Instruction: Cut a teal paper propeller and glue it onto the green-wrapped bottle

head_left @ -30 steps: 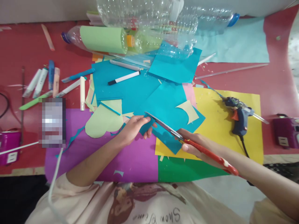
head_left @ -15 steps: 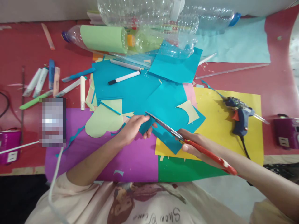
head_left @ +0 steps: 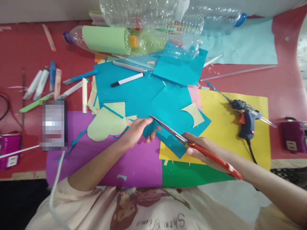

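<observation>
Between the thumb and fingers of my left hand (head_left: 139, 132) is a small piece of blue paper (head_left: 151, 127). My right hand (head_left: 198, 148) grips a pair of scissors with red handles (head_left: 213, 156). The blades slant up to the left, and their tips lie at the blue piece beside my left thumb. Blue paper sheets (head_left: 177, 102) spread beneath and behind the blades. A pale green rounded cut-out (head_left: 103, 124) lies left of my left hand. A cream scrap with a curved edge (head_left: 195, 115) rests on the blue sheet.
Clear plastic bottles (head_left: 153, 16) lie along the back, one wrapped in green paper (head_left: 104, 40). Several markers (head_left: 42, 84) and a blurred-out device (head_left: 54, 126) with a white cable are at left. A glue gun (head_left: 247, 121) sits on yellow paper (head_left: 259, 147) at right.
</observation>
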